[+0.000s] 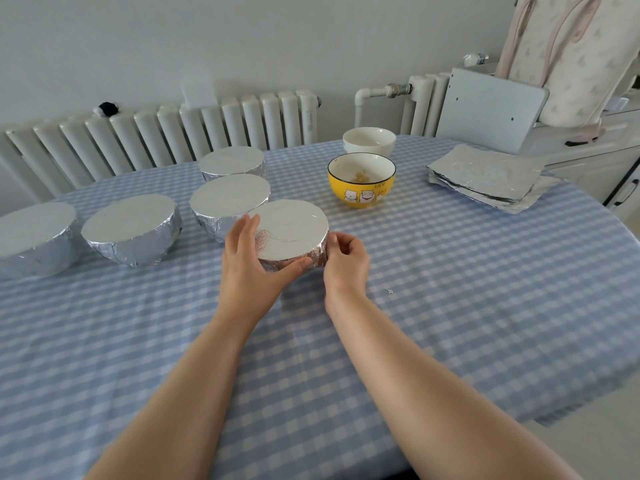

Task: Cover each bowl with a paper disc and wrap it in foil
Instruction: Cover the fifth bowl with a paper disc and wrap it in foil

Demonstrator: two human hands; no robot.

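We have the foil-wrapped bowl [292, 233] between our two hands on the worktop [450, 289], just in front of another wrapped bowl [229, 202] that it touches or nearly touches. Our left hand [252, 261] is spread, fingers up the bowl's left side and thumb along its near wall. Our right hand [346, 258] has a curled grip, fingertips pinching the crumpled foil at the right wall. The step looks like tightening the foil skirt. To do it well, we steady with the left palm, press the loose pleats flat against the wall, and turn the bowl bit by bit so the top stays smooth. Beyond the right grip, a yellow bowl [362, 181] and a white bowl [369, 140] wait uncovered, with foil sheets [485, 174] further right.
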